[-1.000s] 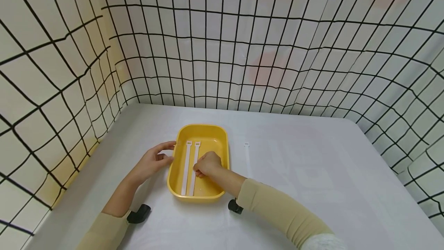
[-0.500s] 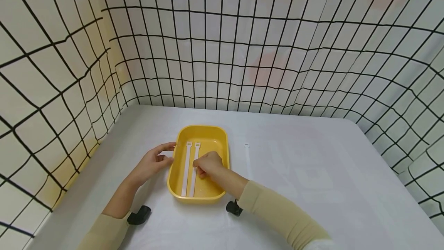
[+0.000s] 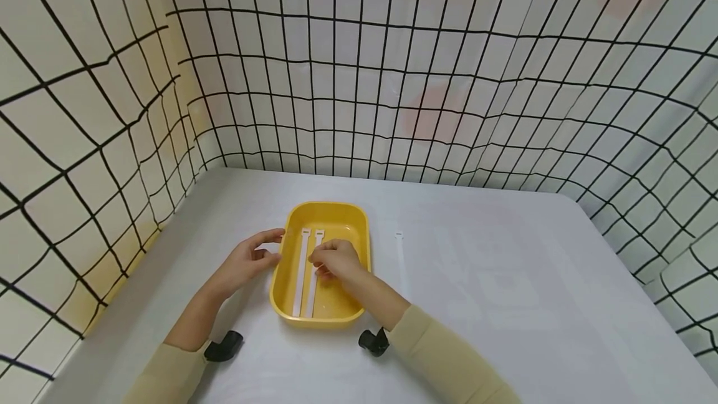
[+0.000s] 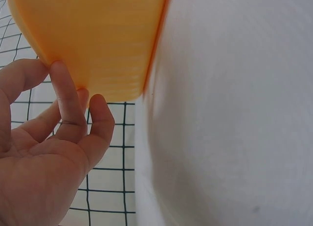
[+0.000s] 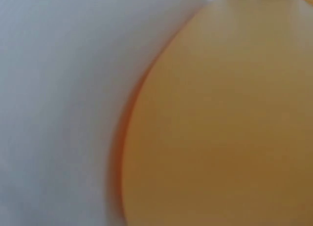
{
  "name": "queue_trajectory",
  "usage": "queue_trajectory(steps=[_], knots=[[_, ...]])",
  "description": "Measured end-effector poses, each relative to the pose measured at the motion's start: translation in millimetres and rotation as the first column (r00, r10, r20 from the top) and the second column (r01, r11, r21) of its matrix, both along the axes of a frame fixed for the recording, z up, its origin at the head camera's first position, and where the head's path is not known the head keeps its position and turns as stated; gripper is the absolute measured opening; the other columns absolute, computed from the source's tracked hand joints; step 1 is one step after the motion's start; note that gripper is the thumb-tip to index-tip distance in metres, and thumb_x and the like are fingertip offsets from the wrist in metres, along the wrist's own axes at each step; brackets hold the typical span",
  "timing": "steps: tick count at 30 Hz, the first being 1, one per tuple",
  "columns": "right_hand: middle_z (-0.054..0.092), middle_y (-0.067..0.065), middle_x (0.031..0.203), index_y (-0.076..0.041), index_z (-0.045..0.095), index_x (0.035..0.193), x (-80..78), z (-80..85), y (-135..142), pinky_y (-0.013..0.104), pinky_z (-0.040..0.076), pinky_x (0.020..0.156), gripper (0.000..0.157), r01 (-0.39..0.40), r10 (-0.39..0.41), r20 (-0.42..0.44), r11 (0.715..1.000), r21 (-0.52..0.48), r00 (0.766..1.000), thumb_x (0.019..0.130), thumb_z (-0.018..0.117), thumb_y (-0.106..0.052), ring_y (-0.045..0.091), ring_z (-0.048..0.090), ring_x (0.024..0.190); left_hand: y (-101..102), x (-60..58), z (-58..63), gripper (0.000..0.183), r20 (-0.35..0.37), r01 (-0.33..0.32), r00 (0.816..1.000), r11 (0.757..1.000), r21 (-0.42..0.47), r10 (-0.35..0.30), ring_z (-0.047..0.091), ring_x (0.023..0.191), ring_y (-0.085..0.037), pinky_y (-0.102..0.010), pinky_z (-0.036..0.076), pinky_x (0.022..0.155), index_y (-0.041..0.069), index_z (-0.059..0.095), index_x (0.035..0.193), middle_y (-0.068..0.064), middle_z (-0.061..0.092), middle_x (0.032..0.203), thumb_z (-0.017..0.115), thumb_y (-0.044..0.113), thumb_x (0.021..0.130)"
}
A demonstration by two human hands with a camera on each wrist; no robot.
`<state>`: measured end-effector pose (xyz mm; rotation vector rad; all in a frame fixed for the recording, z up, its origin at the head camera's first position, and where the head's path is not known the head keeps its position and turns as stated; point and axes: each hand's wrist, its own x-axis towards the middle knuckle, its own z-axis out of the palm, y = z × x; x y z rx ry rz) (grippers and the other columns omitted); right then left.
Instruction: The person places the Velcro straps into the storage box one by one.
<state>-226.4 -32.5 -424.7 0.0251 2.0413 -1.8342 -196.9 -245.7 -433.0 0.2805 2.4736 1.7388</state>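
Observation:
A yellow tray stands on the white table in the head view. Two white straps with slotted heads lie lengthwise in it, a left strap and a right strap. My left hand touches the tray's left side with loosely bent fingers; in the left wrist view its fingertips meet the tray's outer wall. Over the right strap is my right hand, fingers bent. Its fingertips cover part of that strap, so a pinch cannot be made out. In the right wrist view only the tray's wall and table appear.
A further white strap lies on the table to the right of the tray, faint against the white surface. Black grid netting stands around the back and sides. Dark cameras sit at both wrists.
My right hand has shifted slightly up and away from me over the right strap, and its forearm has turned a little. The left hand, tray and straps stay in place.

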Motion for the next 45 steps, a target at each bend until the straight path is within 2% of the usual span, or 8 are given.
queue_trajectory(steps=[6,8,12,15,21,34,40,45], knots=[[0.064,0.01,0.081,0.005,0.063,0.104,1.7,2.2,6,0.022,0.05,0.055,0.021,-0.055,0.052,-0.036,0.994,-0.094,0.998,0.087,0.068,-0.006,0.012,0.06,0.057,2,0.5,-0.4,0.053,0.004,0.001,1.0,1.0,0.003,-0.001,0.058,0.082,-0.025,-0.024,0.048,0.074,-0.001,0.044,0.142,-0.024,0.048,0.133,0.063,0.006,0.093],[0.066,0.014,0.084,0.008,0.061,0.106,3.4,4.3,10,0.023,0.051,0.057,0.024,-0.063,0.055,-0.068,0.989,-0.13,0.996,0.087,0.067,-0.006,0.012,0.06,0.058,2,0.4,0.0,0.054,0.004,0.0,1.0,1.0,-0.002,0.0,0.057,0.082,-0.026,-0.024,0.047,0.074,-0.001,0.044,0.142,-0.024,0.048,0.134,0.063,0.007,0.093],[0.066,0.012,0.083,0.01,0.059,0.108,8.7,9.1,19,0.025,0.052,0.061,0.025,-0.067,0.039,-0.135,0.975,-0.211,0.99,0.089,0.064,-0.005,0.012,0.06,0.06,2,-0.1,1.1,0.054,0.001,-0.004,1.0,1.0,-0.013,0.004,0.056,0.082,-0.025,-0.024,0.047,0.073,-0.001,0.044,0.143,-0.023,0.048,0.134,0.063,0.008,0.093],[0.062,0.004,0.076,0.008,0.059,0.104,13.4,13.0,27,0.025,0.052,0.062,0.02,-0.061,0.017,-0.168,0.962,-0.266,0.986,0.089,0.063,-0.004,0.012,0.059,0.06,2,-0.5,1.8,0.055,-0.009,-0.002,1.0,1.0,-0.014,0.001,0.056,0.082,-0.025,-0.024,0.047,0.073,-0.001,0.043,0.143,-0.023,0.048,0.134,0.064,0.009,0.093],[0.06,0.003,0.072,0.006,0.059,0.097,23.1,18.2,39,0.023,0.052,0.061,0.011,-0.064,-0.008,-0.207,0.939,-0.339,0.978,0.089,0.063,-0.001,0.012,0.058,0.058,1,-0.7,0.9,0.054,-0.019,0.013,1.0,1.0,0.005,-0.013,0.056,0.082,-0.025,-0.024,0.048,0.074,-0.001,0.044,0.142,-0.024,0.048,0.134,0.064,0.009,0.093],[0.059,0.006,0.073,0.009,0.058,0.099,35.6,25.3,65,0.023,0.053,0.063,0.015,-0.031,-0.049,-0.238,0.947,-0.32,0.97,0.09,0.064,-0.001,0.014,0.058,0.06,0,-1.3,-1.8,0.054,-0.015,0.014,1.0,1.0,0.008,-0.013,0.056,0.083,-0.025,-0.023,0.048,0.073,-0.001,0.044,0.142,-0.024,0.047,0.135,0.064,0.009,0.093],[0.059,0.006,0.073,0.006,0.059,0.097,37.3,21.0,80,0.024,0.052,0.065,0.013,-0.019,-0.047,-0.222,0.959,-0.283,0.974,0.09,0.064,-0.003,0.014,0.057,0.061,0,-0.8,-1.1,0.054,-0.016,0.003,1.0,1.0,0.0,-0.003,0.056,0.083,-0.026,-0.023,0.048,0.073,0.0,0.044,0.142,-0.024,0.047,0.135,0.064,0.009,0.093],[0.058,0.008,0.075,0.01,0.058,0.099,36.9,18.5,91,0.026,0.052,0.065,0.019,0.019,-0.081,-0.211,0.96,-0.281,0.974,0.091,0.063,-0.006,0.016,0.057,0.063,0,-0.7,-0.9,0.054,-0.014,-0.001,1.0,1.0,-0.009,0.001,0.055,0.082,-0.026,-0.023,0.048,0.072,0.0,0.045,0.142,-0.024,0.048,0.134,0.065,0.009,0.093]])
